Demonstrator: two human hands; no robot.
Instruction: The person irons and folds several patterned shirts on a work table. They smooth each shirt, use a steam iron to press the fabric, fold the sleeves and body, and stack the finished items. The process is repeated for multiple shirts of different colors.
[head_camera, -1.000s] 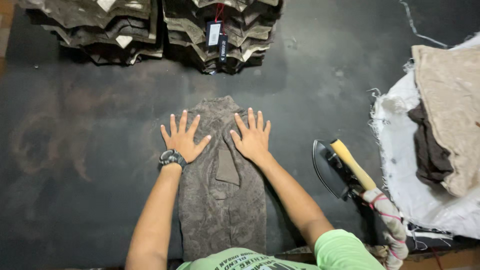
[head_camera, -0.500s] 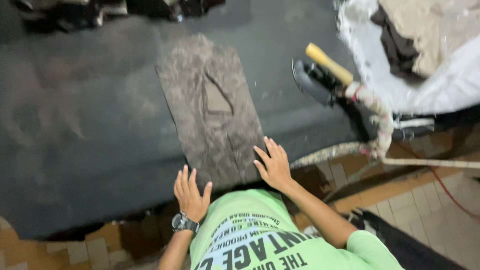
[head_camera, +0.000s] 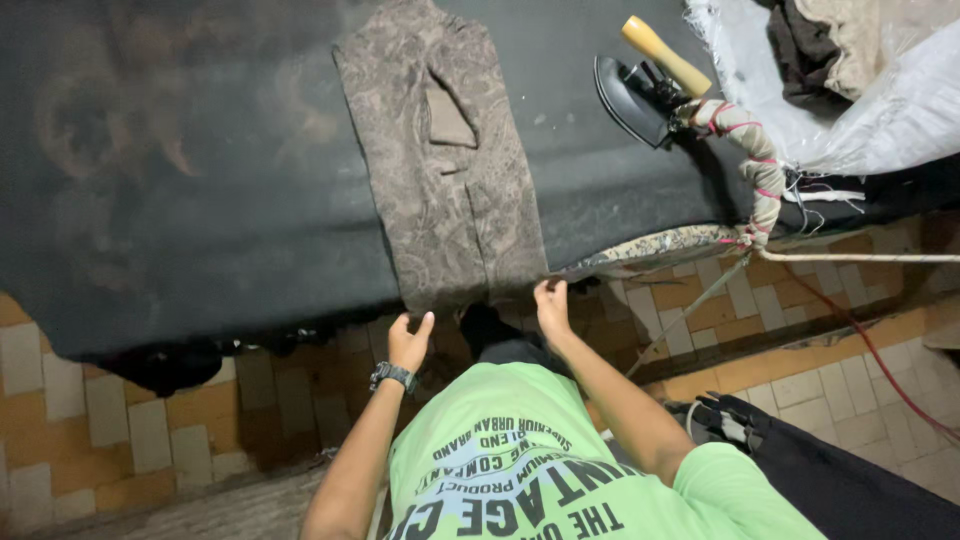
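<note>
White plastic sack (head_camera: 900, 110) holding clothes, table's far right
</note>
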